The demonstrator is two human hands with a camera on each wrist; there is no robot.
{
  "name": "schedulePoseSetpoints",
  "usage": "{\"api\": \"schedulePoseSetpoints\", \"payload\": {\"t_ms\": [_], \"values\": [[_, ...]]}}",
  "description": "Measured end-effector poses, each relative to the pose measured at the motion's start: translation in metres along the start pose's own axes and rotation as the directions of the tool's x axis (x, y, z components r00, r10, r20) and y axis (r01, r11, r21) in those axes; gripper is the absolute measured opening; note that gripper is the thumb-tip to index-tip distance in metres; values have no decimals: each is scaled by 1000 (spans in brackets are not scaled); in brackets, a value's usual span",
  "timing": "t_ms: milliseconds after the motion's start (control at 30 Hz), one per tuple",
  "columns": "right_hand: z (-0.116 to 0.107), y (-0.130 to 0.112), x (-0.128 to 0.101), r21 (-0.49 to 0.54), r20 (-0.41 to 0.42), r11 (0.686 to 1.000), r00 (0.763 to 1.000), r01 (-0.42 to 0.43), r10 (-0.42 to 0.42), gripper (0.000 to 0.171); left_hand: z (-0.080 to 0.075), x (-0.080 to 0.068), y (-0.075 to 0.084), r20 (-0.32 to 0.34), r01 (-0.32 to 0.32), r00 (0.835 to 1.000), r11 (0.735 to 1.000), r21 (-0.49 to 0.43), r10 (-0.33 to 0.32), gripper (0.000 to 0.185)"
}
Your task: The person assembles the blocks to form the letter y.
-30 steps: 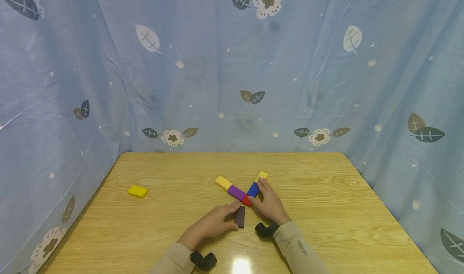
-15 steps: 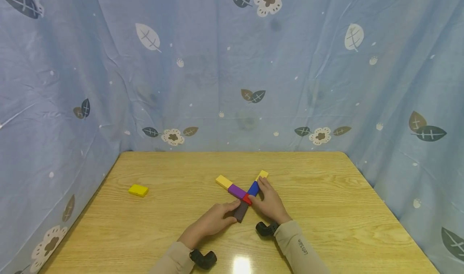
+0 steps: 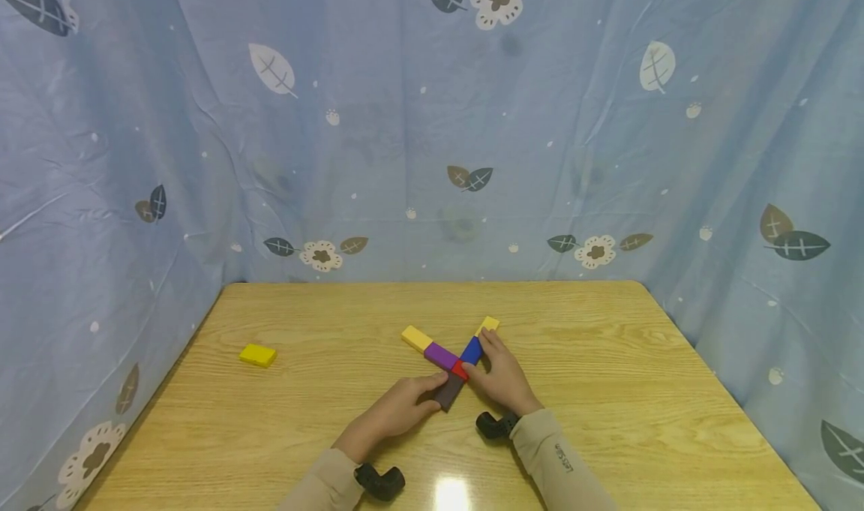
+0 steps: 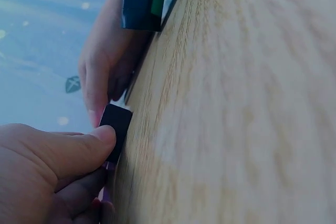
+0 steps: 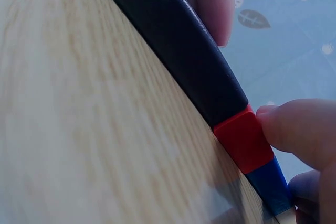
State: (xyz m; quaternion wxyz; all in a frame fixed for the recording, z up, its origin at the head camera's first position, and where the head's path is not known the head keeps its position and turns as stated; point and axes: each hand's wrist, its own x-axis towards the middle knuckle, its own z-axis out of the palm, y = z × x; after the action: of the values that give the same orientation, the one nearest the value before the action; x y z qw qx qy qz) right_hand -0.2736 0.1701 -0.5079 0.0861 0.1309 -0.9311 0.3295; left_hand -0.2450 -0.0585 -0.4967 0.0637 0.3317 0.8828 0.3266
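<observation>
Flat coloured blocks form a crossing shape on the table. A red block (image 3: 460, 370) lies at the junction, with a purple block (image 3: 440, 356) and a light yellow block (image 3: 417, 339) running out to the back left. Toward the back right run a blue block (image 3: 471, 351) and another yellow block (image 3: 487, 325). My left hand (image 3: 398, 410) pinches a dark brown block (image 5: 178, 45), its thumb (image 4: 104, 136) on the near end. That block's far end meets the red one. My right hand (image 3: 505, 380) rests its thumb (image 5: 294, 129) against the red block, fingers extended along the blue one.
A bright yellow block (image 3: 258, 356) lies by itself on the left part of the wooden table (image 3: 594, 346). A blue patterned curtain (image 3: 378, 136) stands behind the table and along both sides. Black camera mounts are on both wrists.
The dark brown block has turned and moved up against the red block, moved by my left hand. My right hand has stayed in place on the other blocks.
</observation>
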Motion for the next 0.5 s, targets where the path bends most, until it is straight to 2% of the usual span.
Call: {"api": "schedulePoseSetpoints", "payload": {"t_ms": [267, 500], "values": [[-2, -3, -1, 20, -8, 1000, 1000, 16, -16, 74, -3, 0, 0, 34, 13, 999, 1000, -13, -12, 55], [-1, -3, -3, 39, -19, 999, 1000, 7, -6, 76, -9, -9, -2, 31, -22, 999, 999, -25, 23, 57]]}}
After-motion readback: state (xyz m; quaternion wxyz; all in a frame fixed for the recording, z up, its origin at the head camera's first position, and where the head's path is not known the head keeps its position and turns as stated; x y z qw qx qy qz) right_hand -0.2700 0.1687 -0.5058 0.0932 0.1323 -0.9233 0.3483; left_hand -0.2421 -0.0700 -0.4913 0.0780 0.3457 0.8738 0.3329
